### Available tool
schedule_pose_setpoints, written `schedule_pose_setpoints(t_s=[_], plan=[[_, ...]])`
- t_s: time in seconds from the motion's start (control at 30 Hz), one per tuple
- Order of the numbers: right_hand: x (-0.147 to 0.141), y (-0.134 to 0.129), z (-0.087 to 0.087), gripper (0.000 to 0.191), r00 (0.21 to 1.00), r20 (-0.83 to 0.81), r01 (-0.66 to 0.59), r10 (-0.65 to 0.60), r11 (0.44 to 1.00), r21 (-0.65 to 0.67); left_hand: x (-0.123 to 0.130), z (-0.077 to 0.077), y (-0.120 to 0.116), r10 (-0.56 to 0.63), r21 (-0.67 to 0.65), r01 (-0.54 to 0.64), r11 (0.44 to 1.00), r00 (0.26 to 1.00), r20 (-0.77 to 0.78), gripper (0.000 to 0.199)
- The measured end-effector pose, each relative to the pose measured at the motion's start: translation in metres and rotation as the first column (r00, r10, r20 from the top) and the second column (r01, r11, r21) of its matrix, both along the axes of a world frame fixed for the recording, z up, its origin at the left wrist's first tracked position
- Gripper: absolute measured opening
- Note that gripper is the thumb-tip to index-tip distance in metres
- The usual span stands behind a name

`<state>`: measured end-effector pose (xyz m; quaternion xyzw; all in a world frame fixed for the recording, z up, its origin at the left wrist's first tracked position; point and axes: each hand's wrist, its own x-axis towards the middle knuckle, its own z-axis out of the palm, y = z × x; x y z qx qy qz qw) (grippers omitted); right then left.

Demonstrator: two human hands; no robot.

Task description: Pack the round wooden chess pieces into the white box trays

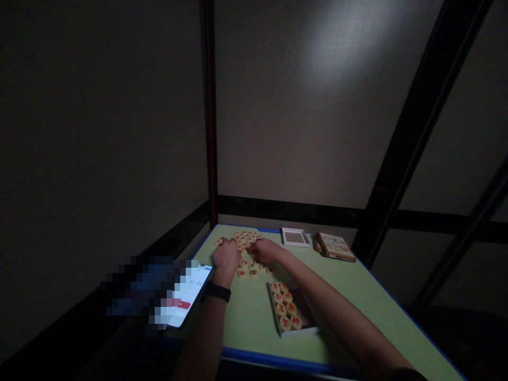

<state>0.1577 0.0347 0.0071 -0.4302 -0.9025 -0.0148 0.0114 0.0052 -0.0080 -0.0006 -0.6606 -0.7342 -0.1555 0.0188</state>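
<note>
Loose Chinese chess pieces [245, 262], round and pale with red or dark characters, lie scattered on the green table around both hands. At the left side of the pile, my left hand [227, 255] is closed with its fingers curled; a dark band circles that wrist. From the right, my right hand [266, 250] reaches into the pile with fingers bent together. Whatever either hand grips is hidden. Nearer to me, beside my right forearm, an open white box [300, 332] holds several red-character pieces in two columns at its left, with its brown bottom showing at the right.
A white box lid [296, 237] lies at the table's back edge. Right of it are flat printed boxes [336, 247], stacked. A lit phone [191, 291] is by the left edge, partly pixelated. The green tabletop [248, 325] has a blue edge, with walls behind and at left.
</note>
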Motion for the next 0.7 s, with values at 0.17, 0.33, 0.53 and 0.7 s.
schedule_pose_setpoints(t_s=[0.17,0.33,0.53,0.7], plan=[[-0.006,-0.003,-0.004,0.025,1.000,0.004,0.021,-0.021,1.000,0.004,0.000,0.001,-0.001,0.001,-0.002,-0.001,1.000,1.000,0.002,0.040],[-0.005,-0.009,-0.001,0.022,0.997,-0.065,0.053,-0.051,0.998,0.029,0.001,-0.004,0.003,-0.027,0.059,0.024,0.998,0.998,0.062,0.039],[0.012,-0.024,0.001,0.035,0.966,-0.248,0.097,-0.073,0.991,0.087,0.021,-0.012,0.018,-0.250,0.100,0.243,0.965,0.733,0.633,0.029],[0.032,-0.039,-0.009,0.036,0.843,-0.538,0.087,0.014,0.983,0.162,0.039,-0.019,0.018,-0.250,0.178,0.465,0.867,0.096,0.964,0.025]])
